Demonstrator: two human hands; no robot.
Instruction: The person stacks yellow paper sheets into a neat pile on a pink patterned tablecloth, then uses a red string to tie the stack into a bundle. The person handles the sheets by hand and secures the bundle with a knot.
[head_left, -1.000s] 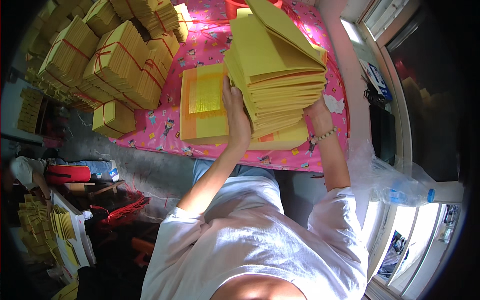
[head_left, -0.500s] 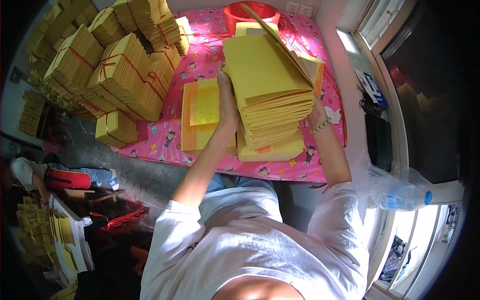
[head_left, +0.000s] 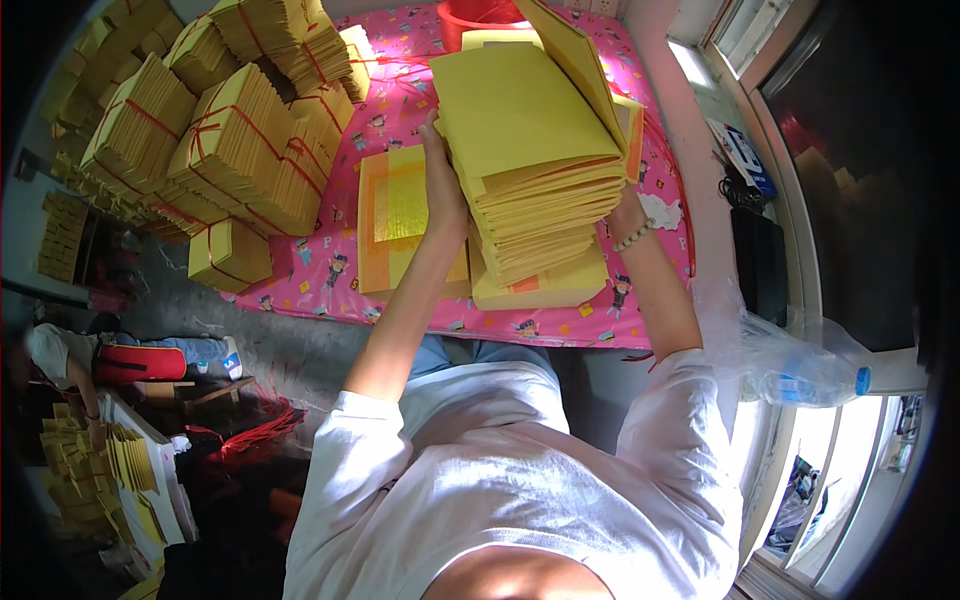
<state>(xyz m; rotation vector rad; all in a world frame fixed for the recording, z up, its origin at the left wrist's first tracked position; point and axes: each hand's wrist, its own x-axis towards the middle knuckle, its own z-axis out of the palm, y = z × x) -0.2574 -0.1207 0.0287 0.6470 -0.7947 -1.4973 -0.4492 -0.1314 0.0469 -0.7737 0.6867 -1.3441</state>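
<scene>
Between left hand [head_left: 445, 190] and right hand [head_left: 628, 210], over table [head_left: 405, 105]: stack [head_left: 535, 130]. To the left: bundles [head_left: 235, 145]. Behind: bucket [head_left: 475, 15]; far right: bottle [head_left: 815, 387].

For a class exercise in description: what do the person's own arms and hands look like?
The left hand and right hand are gloveless. Loose white sleeves end near the elbows, leaving the forearms bare. A bracelet of pale, round beads circles the right wrist; none shows on the left.

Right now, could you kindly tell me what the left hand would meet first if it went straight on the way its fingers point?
Probably the red ties on the pink cover, beyond the left hand; its height is unclear, so it might pass over them.
</scene>
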